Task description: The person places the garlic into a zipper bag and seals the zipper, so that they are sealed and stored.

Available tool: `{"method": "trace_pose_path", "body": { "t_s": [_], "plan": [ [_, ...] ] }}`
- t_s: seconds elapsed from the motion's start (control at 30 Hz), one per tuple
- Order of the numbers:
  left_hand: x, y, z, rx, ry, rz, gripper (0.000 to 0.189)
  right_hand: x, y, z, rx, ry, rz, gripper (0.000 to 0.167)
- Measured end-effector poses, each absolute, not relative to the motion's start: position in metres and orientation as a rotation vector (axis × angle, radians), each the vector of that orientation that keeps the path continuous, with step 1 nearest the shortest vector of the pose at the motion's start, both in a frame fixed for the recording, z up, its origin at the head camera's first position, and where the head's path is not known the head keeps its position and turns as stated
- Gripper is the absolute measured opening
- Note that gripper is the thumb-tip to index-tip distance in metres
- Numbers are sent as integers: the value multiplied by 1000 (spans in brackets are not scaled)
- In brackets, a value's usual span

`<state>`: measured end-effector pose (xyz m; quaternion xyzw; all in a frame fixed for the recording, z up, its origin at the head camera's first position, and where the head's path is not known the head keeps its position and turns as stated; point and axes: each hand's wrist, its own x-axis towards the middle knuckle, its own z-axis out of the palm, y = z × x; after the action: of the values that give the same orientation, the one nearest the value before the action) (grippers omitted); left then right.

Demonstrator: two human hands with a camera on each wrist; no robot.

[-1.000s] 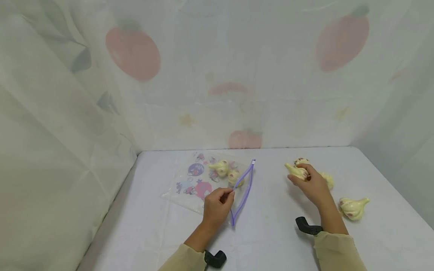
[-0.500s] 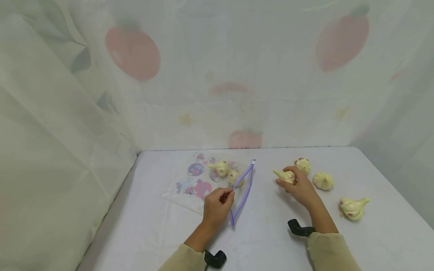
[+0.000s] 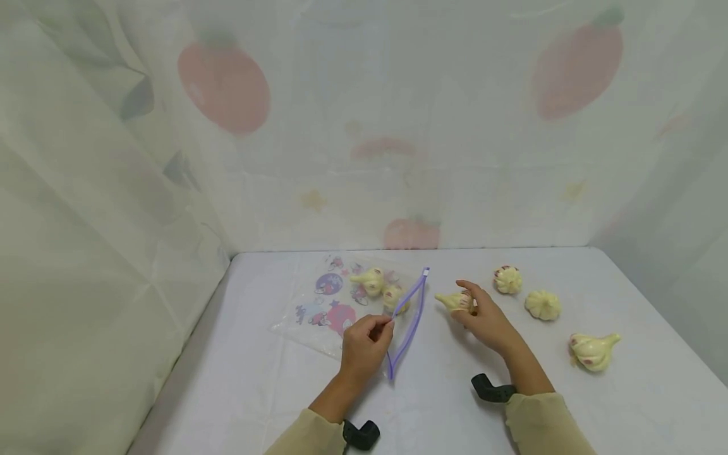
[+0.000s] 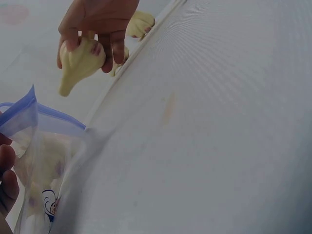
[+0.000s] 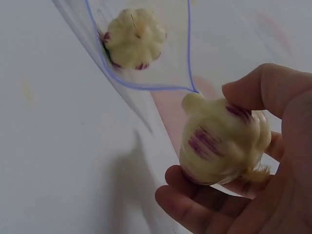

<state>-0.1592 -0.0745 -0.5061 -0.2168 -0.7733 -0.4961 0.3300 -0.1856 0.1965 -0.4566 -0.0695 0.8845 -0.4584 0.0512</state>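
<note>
My left hand [image 3: 366, 347] pinches the purple-edged mouth of a clear zip bag [image 3: 318, 297] with printed cartoon figures. The mouth gapes toward the right, and two garlic bulbs lie inside, one with its stem to the left [image 3: 371, 282] and one near the opening [image 3: 392, 297]. A third garlic bulb [image 5: 219, 141], cream with purple streaks, is held between the thumb and fingers of my right hand [image 3: 485, 321]. Its stem points at the bag, just right of the mouth in the head view. In the left wrist view this bulb [image 4: 80, 61] hangs stem down beside the bag's purple rim [image 4: 58, 117].
On the right of the white table [image 3: 443, 404] lie three more garlic bulbs: one at the back [image 3: 508, 279], one beside it [image 3: 543, 304] and one nearer the front [image 3: 593, 351]. A fabric curtain [image 3: 102, 253] borders the left side.
My right hand has carried its garlic bulb leftward, away from the other loose bulbs and close to the bag's mouth. The left hand and the bag have stayed in place.
</note>
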Motion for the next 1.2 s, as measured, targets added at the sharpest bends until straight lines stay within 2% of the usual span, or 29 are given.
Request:
{"method": "trace_pose_path", "body": {
  "t_s": [0.2, 0.4, 0.8, 1.2],
  "plan": [
    [-159, -74, -506, -562, -2031, -1305, 4, -182, 178, -459, -240, 2758, -1351, 78],
    [-158, -74, -505, -561, -2030, -1305, 4, -178, 156, -464, -279, 2767, -1406, 81],
    [-157, -72, -503, -588, -2008, -1299, 4, -183, 121, -470, -297, 2872, -1405, 80],
    [-155, -71, -500, -581, -2024, -1286, 4, -190, 102, -478, -112, 2874, -1489, 74]
  ]
}}
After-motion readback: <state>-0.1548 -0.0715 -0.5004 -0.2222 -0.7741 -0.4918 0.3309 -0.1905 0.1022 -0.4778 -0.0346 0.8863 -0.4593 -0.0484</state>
